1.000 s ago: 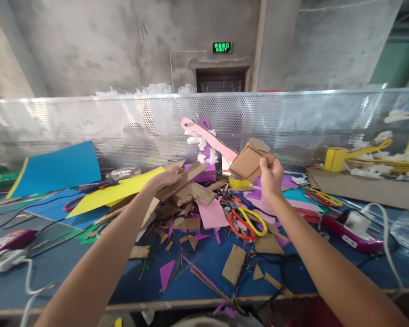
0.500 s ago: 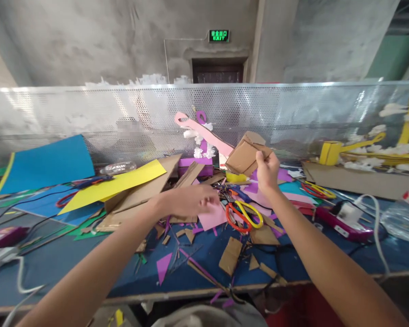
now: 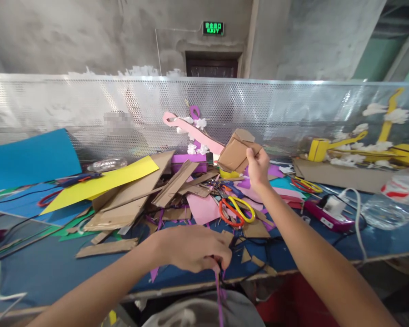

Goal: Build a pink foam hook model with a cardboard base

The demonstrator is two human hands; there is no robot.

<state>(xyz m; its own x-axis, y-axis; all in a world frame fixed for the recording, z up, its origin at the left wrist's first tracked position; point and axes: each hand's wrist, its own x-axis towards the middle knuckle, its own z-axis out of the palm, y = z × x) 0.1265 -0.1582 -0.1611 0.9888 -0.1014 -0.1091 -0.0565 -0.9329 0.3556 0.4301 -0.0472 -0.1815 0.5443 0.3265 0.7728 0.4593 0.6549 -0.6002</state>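
My right hand (image 3: 258,168) grips a folded brown cardboard piece (image 3: 237,152) by its right side, holding it above the table. From its left side a long pink strip (image 3: 199,135) with a looped end sticks up and to the left. My left hand (image 3: 199,249) is low over the near table edge, fingers pinched at a thin purple paper strip (image 3: 219,293) that hangs toward my lap. A small dark thing at those fingertips is too hidden to name. Between my hands lie scissors with red and yellow handles (image 3: 238,211) and pink paper (image 3: 203,208).
Cardboard scraps (image 3: 175,184) and paper bits litter the table (image 3: 98,277). To the left are yellow (image 3: 122,179) and blue sheets (image 3: 32,159). A purple power strip (image 3: 330,218) and plastic bottle (image 3: 390,209) stand right. Behind runs a perforated metal screen (image 3: 139,102).
My left hand has come down and toward me from the scrap pile and now pinches the purple strip. My right hand still holds the cardboard piece. The view has shifted slightly.
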